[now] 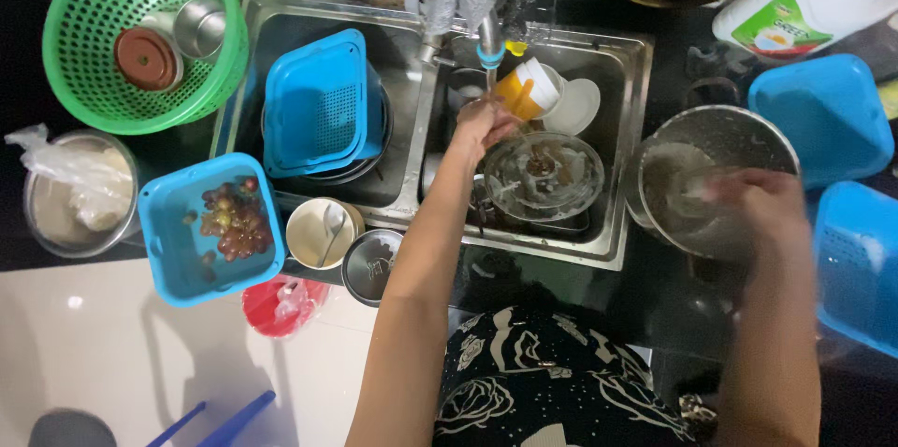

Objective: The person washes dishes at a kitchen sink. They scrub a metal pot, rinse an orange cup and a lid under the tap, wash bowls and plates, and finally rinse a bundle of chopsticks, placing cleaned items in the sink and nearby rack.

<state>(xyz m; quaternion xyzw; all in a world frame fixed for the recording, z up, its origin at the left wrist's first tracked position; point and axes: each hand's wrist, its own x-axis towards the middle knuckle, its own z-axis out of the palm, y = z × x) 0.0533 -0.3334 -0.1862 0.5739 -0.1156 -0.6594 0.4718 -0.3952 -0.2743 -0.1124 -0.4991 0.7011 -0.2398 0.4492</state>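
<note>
My left hand (482, 120) reaches into the right sink basin and grips the rim of a round glass lid (543, 176), just below the faucet (488, 40). An orange cup (520, 92) and a white plate (575, 106) lie behind the lid. My right hand (758, 209) is blurred over the near side of a steel pot (716, 143) on the dark counter, with its fingers reaching inside. A pale patch shows at the fingertips; I cannot tell what it is.
A blue colander (323, 101) fills the left basin. A green basket (140, 31) holds a steel cup and a brown lid. A blue tray of grapes (215, 223), a cream cup with a spoon (323, 232), a small steel bowl (369, 265) and blue containers (828, 115) surround the sink.
</note>
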